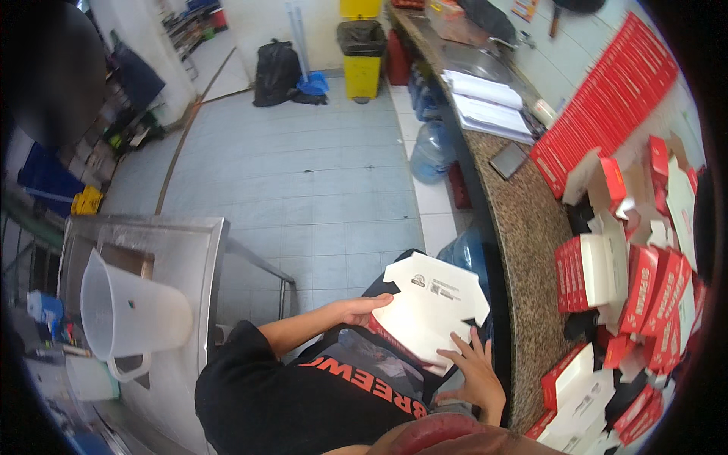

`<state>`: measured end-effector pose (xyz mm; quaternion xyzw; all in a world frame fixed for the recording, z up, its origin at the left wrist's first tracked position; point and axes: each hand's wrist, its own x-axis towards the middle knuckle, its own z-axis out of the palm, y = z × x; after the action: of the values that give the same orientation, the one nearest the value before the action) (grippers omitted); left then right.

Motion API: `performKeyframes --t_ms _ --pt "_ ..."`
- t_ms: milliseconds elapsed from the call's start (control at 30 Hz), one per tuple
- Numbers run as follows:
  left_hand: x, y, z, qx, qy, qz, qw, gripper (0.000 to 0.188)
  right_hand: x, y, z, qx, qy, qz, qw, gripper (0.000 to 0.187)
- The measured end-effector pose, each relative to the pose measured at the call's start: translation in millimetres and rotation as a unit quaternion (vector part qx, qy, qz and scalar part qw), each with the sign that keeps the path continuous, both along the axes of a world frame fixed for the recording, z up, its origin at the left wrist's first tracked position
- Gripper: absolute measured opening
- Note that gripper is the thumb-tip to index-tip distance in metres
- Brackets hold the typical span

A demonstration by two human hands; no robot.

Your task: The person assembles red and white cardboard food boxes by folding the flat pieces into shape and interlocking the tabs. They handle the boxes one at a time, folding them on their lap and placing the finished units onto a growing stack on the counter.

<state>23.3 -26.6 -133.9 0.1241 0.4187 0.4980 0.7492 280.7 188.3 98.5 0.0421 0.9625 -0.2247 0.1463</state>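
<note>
A partly folded cardboard food box [434,303], white inside with a red outer side, lies tilted over my lap. My left hand [365,309] grips its left edge, thumb on the white face and the other fingers underneath. At the lower right edge of the box is my right hand [476,379], its fingers spread and touching the corner flaps. A dark bag or cloth under the box is partly covered by it.
On the granite counter [523,250] to my right are piled red and white boxes [591,273], a long row of flat red cartons [607,98], a phone [508,160] and papers [489,106]. A steel table [216,265] with a plastic jug [136,311] stands left.
</note>
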Motion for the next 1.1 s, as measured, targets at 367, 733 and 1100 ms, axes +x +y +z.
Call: performKeyframes --t_ms 367,733,1100 --pt "-2.9 47.6 121.7 0.318 0.417 -0.042 0.851 0.060 -5.8 -4.4 -29.2 -0.133 0.157 0.015 0.978 0.021" --pt "-6.1 36.7 171.5 0.342 0.127 -0.229 0.902 0.042 -23.8 -2.2 -11.7 -0.157 0.077 0.032 0.984 0.020" --pt "-2.6 14.8 159.4 0.066 0.110 -0.264 0.956 0.020 -29.9 -6.5 -9.3 -0.090 0.457 -0.018 0.885 0.010"
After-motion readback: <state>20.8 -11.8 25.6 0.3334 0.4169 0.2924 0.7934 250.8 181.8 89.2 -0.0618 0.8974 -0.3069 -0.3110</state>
